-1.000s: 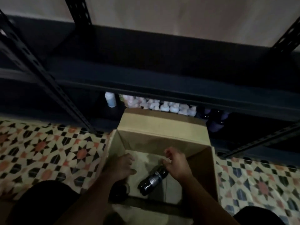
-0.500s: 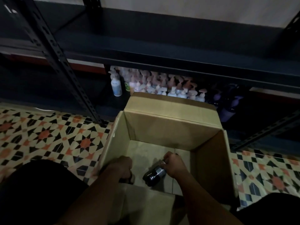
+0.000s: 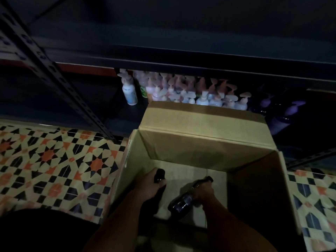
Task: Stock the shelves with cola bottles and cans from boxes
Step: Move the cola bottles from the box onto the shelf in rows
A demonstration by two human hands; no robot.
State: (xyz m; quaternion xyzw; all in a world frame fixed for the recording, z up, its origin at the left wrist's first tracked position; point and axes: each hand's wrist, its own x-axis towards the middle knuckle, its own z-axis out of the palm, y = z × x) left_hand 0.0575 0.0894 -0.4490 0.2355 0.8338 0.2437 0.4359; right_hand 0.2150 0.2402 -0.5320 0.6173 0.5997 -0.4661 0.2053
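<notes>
Dim patterned floor tiles point(image 3: 54, 160) and a dark metal shelf rack point(image 3: 181, 57) frame an open cardboard box point(image 3: 205, 142), both forearms reaching down inside it. Left hand point(image 3: 149, 186) is curled tight around one dark cola bottle point(image 3: 160, 174), its top poking out just above the fingers. Right hand point(image 3: 203, 191) clamps the neck of a second cola bottle point(image 3: 181, 202), tilted, body hanging below the knuckles over the box bottom. Two bottles, one per hand. Pump bottles point(image 3: 200, 93) crowd the lower shelf beyond.
</notes>
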